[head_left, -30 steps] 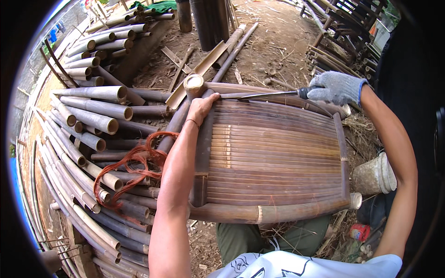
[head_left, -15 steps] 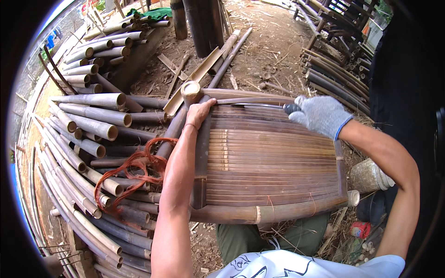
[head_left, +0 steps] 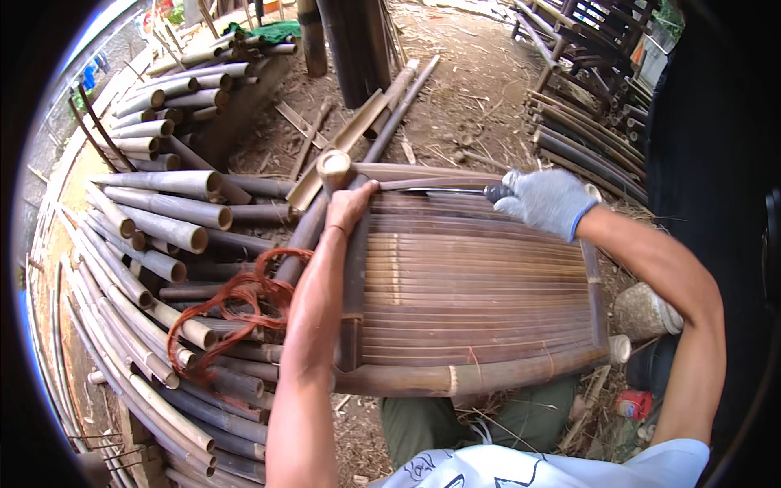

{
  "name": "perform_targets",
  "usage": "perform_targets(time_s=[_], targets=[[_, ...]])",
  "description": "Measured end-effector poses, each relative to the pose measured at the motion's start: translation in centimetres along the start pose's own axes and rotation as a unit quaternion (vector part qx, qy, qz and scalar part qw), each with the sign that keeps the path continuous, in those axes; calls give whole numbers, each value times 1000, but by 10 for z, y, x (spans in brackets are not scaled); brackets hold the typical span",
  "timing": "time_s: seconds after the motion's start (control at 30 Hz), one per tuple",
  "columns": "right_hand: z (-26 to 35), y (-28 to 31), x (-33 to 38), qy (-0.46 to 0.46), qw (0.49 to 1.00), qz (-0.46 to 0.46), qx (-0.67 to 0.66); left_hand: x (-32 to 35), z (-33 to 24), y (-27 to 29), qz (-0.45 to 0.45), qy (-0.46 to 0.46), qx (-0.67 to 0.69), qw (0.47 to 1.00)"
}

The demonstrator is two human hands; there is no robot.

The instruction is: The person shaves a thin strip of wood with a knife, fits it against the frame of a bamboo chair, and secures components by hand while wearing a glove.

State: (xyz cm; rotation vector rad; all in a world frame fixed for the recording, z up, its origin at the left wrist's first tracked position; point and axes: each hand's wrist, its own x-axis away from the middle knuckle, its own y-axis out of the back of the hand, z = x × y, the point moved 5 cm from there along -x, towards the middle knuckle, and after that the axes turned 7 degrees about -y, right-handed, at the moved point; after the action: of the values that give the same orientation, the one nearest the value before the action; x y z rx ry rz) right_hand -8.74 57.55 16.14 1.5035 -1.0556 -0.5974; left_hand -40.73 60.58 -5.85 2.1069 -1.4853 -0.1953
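A slatted bamboo panel [head_left: 480,276] in a frame of thick poles lies across my lap. At its far left corner, my left hand [head_left: 350,207] is closed, with its fingertips around the left end of a thin bamboo strip [head_left: 443,183] beside the corner post [head_left: 334,165]. My right hand [head_left: 549,202], in a grey knitted glove, grips the dark handle of a knife [head_left: 497,193]. The blade points left, lying along the near side of the strip, above the far slats. Whether the edge is cutting into the bamboo cannot be made out.
Stacked bamboo poles [head_left: 167,215] crowd the left side, with a tangle of orange-red twine [head_left: 244,297] over them. More poles [head_left: 590,138] lie at the far right. A dirty pale bucket [head_left: 643,309] stands right of the panel. Split bamboo [head_left: 350,134] lies beyond the corner.
My gloved right hand and the knife have moved left and slightly nearer along the strip. My left hand keeps its hold at the corner, a little lower in the picture.
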Motion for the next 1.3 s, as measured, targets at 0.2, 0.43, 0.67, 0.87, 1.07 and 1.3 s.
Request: perform_targets(time_s=[0.2, 0.43, 0.67, 0.87, 1.07, 1.3], targets=[[25, 17, -6, 19, 998, -33, 43, -2, 18, 16, 35, 32, 24, 999], [42, 95, -29, 39, 980, 74, 182, 9, -6, 8, -37, 7, 47, 998], [14, 83, 115, -33, 998, -53, 30, 27, -11, 22, -75, 38, -13, 996], [-62, -66, 270, -174, 947, -167, -212, 76, -84, -6, -233, -325, -293, 869], [-87, -149, 263, -137, 969, -48, -199, 51, -127, -49, -50, -381, -154, 910], [-97, -86, 96, 27, 954, -237, -183, 65, -126, -99, -143, -436, -199, 866]])
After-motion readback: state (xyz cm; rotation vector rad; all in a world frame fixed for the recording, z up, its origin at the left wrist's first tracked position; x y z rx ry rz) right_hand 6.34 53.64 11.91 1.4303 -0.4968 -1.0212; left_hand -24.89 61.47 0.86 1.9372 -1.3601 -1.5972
